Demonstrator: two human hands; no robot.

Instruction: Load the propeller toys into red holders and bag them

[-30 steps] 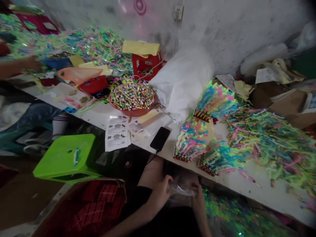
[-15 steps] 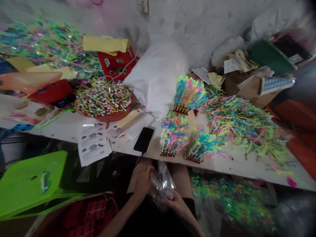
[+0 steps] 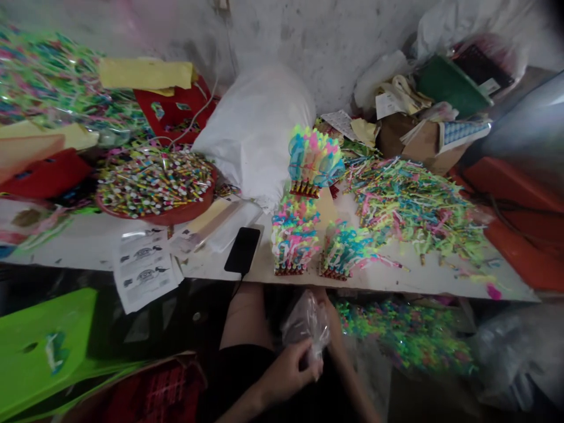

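A crumpled clear plastic bag [image 3: 307,322] is held over my lap, below the table's front edge. My left hand [image 3: 291,370] pinches the bag's lower part between thumb and fingers. Beyond it, my right hand [image 3: 328,308] is at the bag's upper right side, partly behind the plastic; its fingers are mostly hidden. On the table above stand bundles of colourful sticks [image 3: 295,244], another bundle [image 3: 343,252] to their right, and a taller bundle [image 3: 314,161] behind. A black phone [image 3: 242,251] lies left of the bundles, with a cable at its lower end.
Printed sheets [image 3: 145,267] overhang the front edge of the white table [image 3: 383,283]. A red basin [image 3: 170,216] of small sticks, a white sack [image 3: 258,129] and a loose stick pile [image 3: 414,205] are on it. A green stool [image 3: 48,341] stands at lower left.
The view has turned to the right. My left hand has moved from the left of the bag to its lower part, and my right hand has gone up to its far right side.
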